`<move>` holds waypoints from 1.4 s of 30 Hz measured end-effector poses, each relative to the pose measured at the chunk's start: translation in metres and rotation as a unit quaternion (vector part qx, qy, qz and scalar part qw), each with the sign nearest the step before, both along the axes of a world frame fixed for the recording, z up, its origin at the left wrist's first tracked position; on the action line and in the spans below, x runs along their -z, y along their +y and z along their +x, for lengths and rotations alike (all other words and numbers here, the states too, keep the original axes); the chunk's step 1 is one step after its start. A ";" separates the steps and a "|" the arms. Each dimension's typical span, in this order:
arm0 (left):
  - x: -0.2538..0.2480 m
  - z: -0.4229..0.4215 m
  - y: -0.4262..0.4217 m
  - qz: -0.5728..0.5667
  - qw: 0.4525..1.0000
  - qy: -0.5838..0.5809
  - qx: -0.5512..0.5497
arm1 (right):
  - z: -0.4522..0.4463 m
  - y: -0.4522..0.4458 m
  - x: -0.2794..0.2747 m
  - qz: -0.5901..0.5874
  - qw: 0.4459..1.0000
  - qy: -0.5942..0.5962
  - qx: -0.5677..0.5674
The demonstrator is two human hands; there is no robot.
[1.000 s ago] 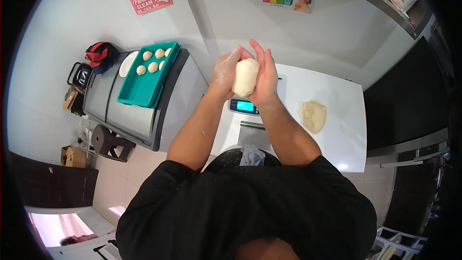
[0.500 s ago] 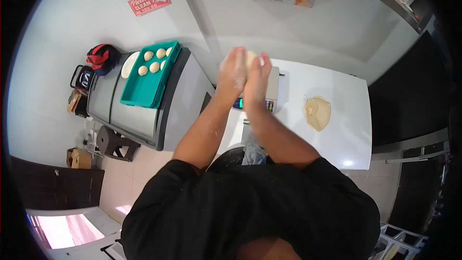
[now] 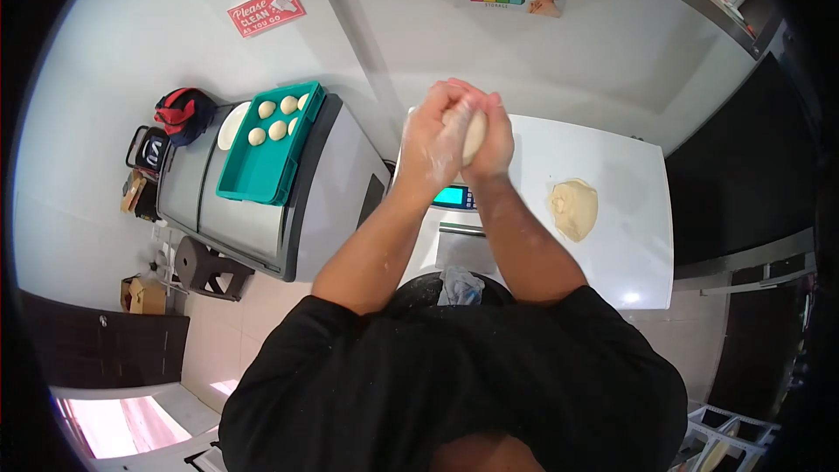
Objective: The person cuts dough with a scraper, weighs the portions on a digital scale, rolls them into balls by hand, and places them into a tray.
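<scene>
1. Currently, the fingers of left hand [image 3: 428, 147] and right hand [image 3: 494, 147] are curled together around the dough piece [image 3: 475, 138], between the palms.
2. Below the fingers is the digital scale [image 3: 454, 197]; to their right, a larger dough [image 3: 574, 210] lies on the worktop [image 3: 622, 249].
3. If the palms press unevenly, the dough piece could slip out and fall on the scale.
</scene>
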State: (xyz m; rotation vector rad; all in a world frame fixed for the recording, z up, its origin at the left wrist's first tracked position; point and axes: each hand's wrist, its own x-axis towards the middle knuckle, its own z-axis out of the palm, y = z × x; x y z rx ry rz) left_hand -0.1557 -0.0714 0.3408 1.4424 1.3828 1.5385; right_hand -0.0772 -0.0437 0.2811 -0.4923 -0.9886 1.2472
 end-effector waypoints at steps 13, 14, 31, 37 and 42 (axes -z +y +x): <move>0.017 -0.011 0.010 0.209 0.959 -0.146 0.127 | -0.030 -0.015 -0.056 0.009 0.963 0.201 -0.178; 0.017 -0.011 0.009 0.205 0.958 -0.154 0.130 | -0.035 -0.019 -0.053 -0.020 0.961 0.197 -0.195; 0.042 -0.072 0.015 0.182 0.975 -0.039 -0.125 | -0.049 0.017 -0.014 -0.025 0.990 -0.120 0.065; 0.015 -0.087 -0.019 0.320 0.945 0.052 0.042 | -0.062 -0.022 -0.026 0.077 0.947 0.145 -0.277; 0.057 -0.129 0.004 0.383 0.915 -0.005 0.124 | -0.121 -0.048 -0.036 -0.077 0.979 0.161 -0.101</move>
